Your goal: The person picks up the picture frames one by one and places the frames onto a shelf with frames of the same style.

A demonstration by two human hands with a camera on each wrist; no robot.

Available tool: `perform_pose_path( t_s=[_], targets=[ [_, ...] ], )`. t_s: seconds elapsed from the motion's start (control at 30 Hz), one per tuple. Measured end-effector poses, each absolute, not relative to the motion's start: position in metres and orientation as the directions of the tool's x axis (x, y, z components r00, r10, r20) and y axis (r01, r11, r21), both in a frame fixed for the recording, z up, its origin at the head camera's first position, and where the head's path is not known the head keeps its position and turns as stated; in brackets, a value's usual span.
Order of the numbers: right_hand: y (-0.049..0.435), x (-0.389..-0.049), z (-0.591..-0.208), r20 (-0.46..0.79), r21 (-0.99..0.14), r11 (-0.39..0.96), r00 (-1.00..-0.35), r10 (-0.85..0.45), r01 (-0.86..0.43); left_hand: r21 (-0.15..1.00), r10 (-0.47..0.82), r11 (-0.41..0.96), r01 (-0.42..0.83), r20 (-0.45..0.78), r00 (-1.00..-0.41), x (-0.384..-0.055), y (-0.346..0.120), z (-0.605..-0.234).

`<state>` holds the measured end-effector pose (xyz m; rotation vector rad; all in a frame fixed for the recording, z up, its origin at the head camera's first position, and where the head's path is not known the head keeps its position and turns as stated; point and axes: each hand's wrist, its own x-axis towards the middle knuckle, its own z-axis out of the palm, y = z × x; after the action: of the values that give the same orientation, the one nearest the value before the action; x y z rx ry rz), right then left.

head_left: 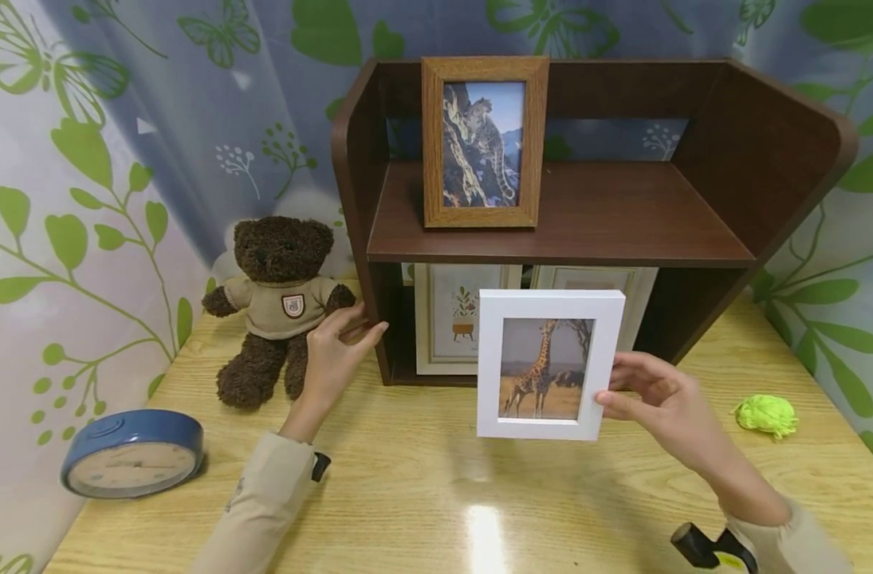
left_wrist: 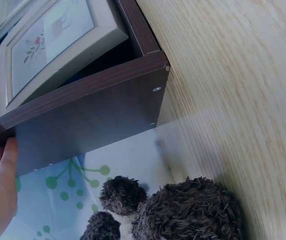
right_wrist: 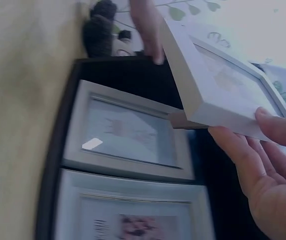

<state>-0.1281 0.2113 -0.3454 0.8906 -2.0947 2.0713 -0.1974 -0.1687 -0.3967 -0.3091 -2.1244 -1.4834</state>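
Observation:
In my right hand (head_left: 666, 406) is a white picture frame (head_left: 551, 430) with a giraffe photo, pinched at its right edge between thumb and fingers. It is held up in front of the dark brown shelf (head_left: 623, 215), hiding part of the lower compartment. My left hand (head_left: 336, 363) grips the front edge of the shelf's left side panel (left_wrist: 88, 117), thumb on one side and fingers on the other. A wooden picture frame (head_left: 432, 151) with a leopard photo stands on the upper level. Below it, two pale frames stand side by side, a plant print (head_left: 443, 319) and a partly covered frame (head_left: 640, 291).
A brown teddy bear (head_left: 281, 311) in a beige sweater sits left of the shelf, close to my left hand. A blue clock (head_left: 135, 458) lies at the table's left. Bright yellow-green yarn (head_left: 766, 416) is at the right. Behind hangs a leaf-patterned curtain (head_left: 264, 104).

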Motion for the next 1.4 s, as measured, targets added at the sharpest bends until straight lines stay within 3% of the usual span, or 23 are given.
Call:
perform_pose_path(
  t_s=[0.3, 0.83, 1.4],
  targets=[
    [0.220, -0.127, -0.313, 0.506, -0.862, -0.113, -0.823, -0.258, -0.495, 0.827, -0.119, 0.380, 0.415, 0.489, -0.864, -0.190, -0.165, -0.384],
    [0.242, -0.134, -0.280, 0.552, -0.825, -0.206, -0.829, -0.096, -0.526, 0.802, -0.107, 0.382, 0.459, 0.531, -0.840, -0.197, -0.168, -0.395],
    [0.257, -0.175, -0.244, 0.521, -0.821, -0.259, -0.853, 0.027, -0.509, 0.797, -0.111, 0.396, 0.456, 0.535, -0.838, -0.195, -0.168, -0.393]
  ],
)
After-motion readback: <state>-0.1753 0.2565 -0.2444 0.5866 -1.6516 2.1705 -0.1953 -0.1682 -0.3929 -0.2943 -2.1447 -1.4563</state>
